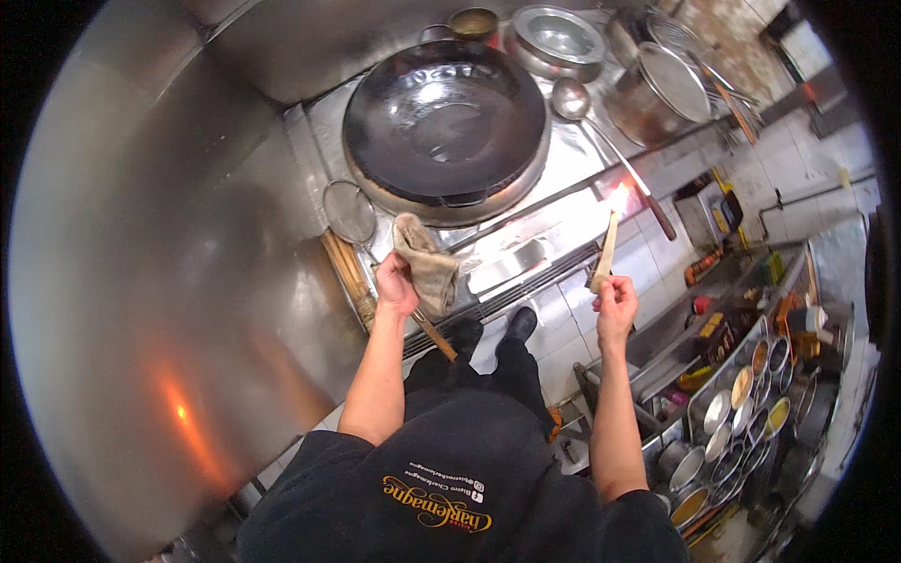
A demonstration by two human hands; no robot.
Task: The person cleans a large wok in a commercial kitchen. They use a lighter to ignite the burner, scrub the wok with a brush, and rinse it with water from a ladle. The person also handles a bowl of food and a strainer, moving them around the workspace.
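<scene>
My left hand (397,284) grips a folded, stained beige cloth (431,271) beside the front of the range. Pinched in my right hand (616,306) is a burning strip (605,250) of pale, flat material, perhaps cardboard. Its far tip carries a small bright flame (620,193), held over the range's front edge. A large black wok (447,123) rests on the steel range top (574,158), beyond both hands. Its inside shines and no food shows in it. Near my left hand lie a round wire strainer (349,211) and a bundled bamboo brush (352,278).
A long-handled ladle (571,100) lies right of the wok, its handle jutting past the edge. Behind stand a lidded pot (559,39) and a tilted steel pot (658,95). A steel wall (211,246) closes the left. Seasoning containers (741,387) fill a counter at right.
</scene>
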